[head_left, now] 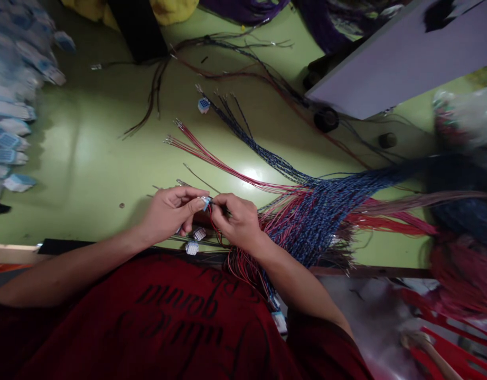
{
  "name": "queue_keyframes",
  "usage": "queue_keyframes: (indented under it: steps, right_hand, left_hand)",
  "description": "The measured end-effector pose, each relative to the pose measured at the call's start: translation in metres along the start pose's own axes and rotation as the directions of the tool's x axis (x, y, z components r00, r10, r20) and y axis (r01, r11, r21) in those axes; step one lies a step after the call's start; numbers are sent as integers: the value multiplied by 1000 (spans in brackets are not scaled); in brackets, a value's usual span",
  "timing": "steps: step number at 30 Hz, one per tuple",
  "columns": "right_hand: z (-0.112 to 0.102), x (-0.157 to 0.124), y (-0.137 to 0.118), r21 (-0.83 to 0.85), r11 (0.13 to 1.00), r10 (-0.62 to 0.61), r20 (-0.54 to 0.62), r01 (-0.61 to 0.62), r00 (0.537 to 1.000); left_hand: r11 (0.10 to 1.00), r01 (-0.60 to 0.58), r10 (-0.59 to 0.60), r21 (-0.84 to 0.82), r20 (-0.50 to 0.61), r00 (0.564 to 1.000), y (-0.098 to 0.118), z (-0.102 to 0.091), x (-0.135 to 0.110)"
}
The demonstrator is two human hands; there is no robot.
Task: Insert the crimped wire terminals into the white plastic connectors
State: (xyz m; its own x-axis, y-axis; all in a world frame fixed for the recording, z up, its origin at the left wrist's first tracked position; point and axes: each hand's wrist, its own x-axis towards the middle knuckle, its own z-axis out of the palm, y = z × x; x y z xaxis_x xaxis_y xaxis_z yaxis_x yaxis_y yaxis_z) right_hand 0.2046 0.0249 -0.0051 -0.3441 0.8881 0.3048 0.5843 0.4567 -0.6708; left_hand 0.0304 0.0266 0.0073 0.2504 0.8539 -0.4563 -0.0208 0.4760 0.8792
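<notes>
Centre frame, left hand (170,208) pinches a small light-blue plastic connector (206,203), right hand (239,217) pinches a thin dark wire (212,202)!

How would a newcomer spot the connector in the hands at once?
Over the front of the green table, the left hand meets the right hand. The small light-blue connector is pinched there; unlike the loose connectors nearby, it sits between both hands.
</notes>
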Motion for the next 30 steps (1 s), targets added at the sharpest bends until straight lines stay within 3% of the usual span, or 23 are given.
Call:
queue_keyframes:
  steps: [4, 10, 14, 22, 30]
  right_hand:
    - [-4, 2, -4, 109, 993, 51, -36, -47, 998]
    - [-8, 5, -4, 299, 926, 211, 100, -232, 972]
    - [-9, 5, -5, 340, 879, 303, 146, -335, 942]
    - [-6, 3, -7, 197, 964, 176, 42, -181, 983]
    - [-8, 3, -8, 192, 960, 194, 60, -202, 979]
  left_hand:
    - [998, -56, 57, 25, -38, 998, 1, 2, -2]
    - [999, -30, 30, 32, 17, 999, 2, -1, 0]
    - [1000, -7, 5, 24, 70, 998, 1, -4, 2]
    - [999, -24, 23, 35, 33, 999, -3, -1, 2]
    - [997, -61, 59, 45, 46, 997, -2, -3, -1]
